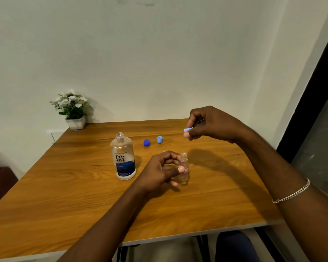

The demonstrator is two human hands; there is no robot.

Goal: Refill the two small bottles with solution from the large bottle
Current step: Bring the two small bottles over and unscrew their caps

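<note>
- The left hand [164, 170] pinches a small clear plastic bottle [183, 168], which stands upright and uncapped on the wooden table [64, 195].
- The right hand [210, 123] pinches a pale blue cap [188, 129] at twelve o'clock from that bottle, well apart from it.
- The large clear bottle with a dark blue label [123, 159] stands open and upright at nine o'clock from the left hand, which is the nearer hand.

table [64, 186]: wood-grain, smooth | large bottle [122, 157]: clear plastic, glossy
</note>
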